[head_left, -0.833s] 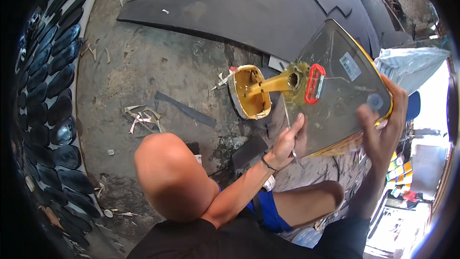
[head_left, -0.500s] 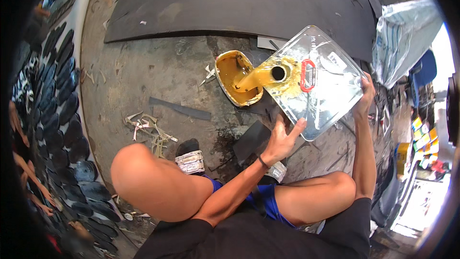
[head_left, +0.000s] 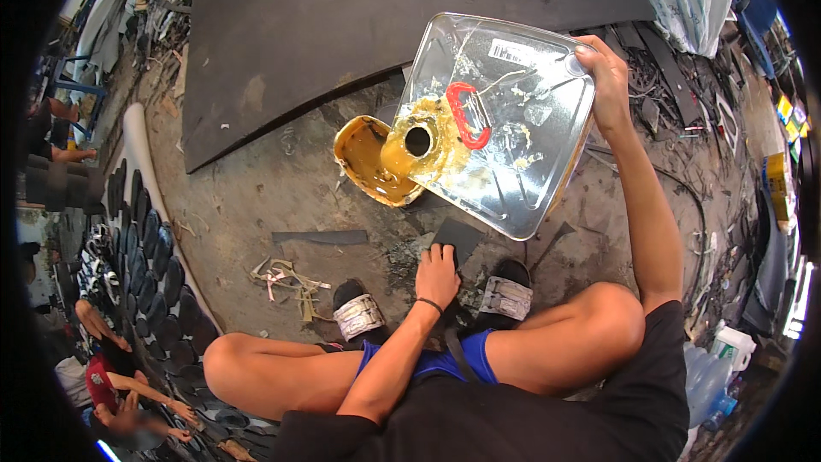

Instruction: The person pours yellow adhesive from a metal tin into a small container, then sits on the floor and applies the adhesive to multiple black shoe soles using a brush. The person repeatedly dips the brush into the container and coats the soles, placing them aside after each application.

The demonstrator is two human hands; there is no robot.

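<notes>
The person squats over a dirty concrete floor [head_left: 256, 197], both sandalled feet planted near the lower middle of the view. The right hand [head_left: 604, 77] is raised at arm's length and its grip is closed over the far upper corner of a large square metal tin [head_left: 522, 180], fingers curled over the rim, so the tin hangs tilted with its top face turned toward the camera. That face carries a red handle [head_left: 467, 115] near its middle and, just left of it, a round spout [head_left: 417, 140] smeared with thick yellow glue. The spout sits directly over a small yellow-coated bowl [head_left: 368, 162] standing on the floor, the tin's low corner overlapping the bowl's right rim; whether they touch cannot be told.

The left hand [head_left: 438, 272] is down on the floor, well below the tin and apart from it. Its grip is pressed flat, fingers together, on a dark rubber piece [head_left: 460, 235] lying between the bowl and the feet.

Left of that hand lie a dark flat strip [head_left: 318, 237] and a tangle of pale scraps [head_left: 286, 278]. A large black rubber sheet [head_left: 342, 26] covers the far side of the floor. Rows of dark shoe soles [head_left: 141, 257] line the floor's left edge.
</notes>
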